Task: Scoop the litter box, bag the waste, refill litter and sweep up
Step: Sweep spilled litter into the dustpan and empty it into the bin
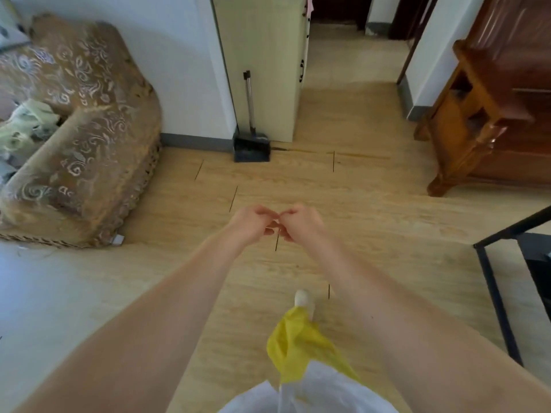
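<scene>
Both my arms reach forward over the wooden floor. My left hand (pixel 253 223) and my right hand (pixel 299 223) meet at the fingertips, fingers curled closed, with nothing visible in them. A dark dustpan (pixel 252 147) with a long metal handle (pixel 250 99) stands upright against the pale cabinet wall ahead. No litter box, scoop or waste bag is in view.
A patterned brown sofa (pixel 83 129) fills the left. A wooden cabinet (pixel 492 114) stands at the right, a black metal frame (pixel 501 293) nearer on the right. A pale green cabinet (pixel 268 55) flanks a hallway ahead. My yellow and white clothing (pixel 301 353) and a foot (pixel 302 298) show below.
</scene>
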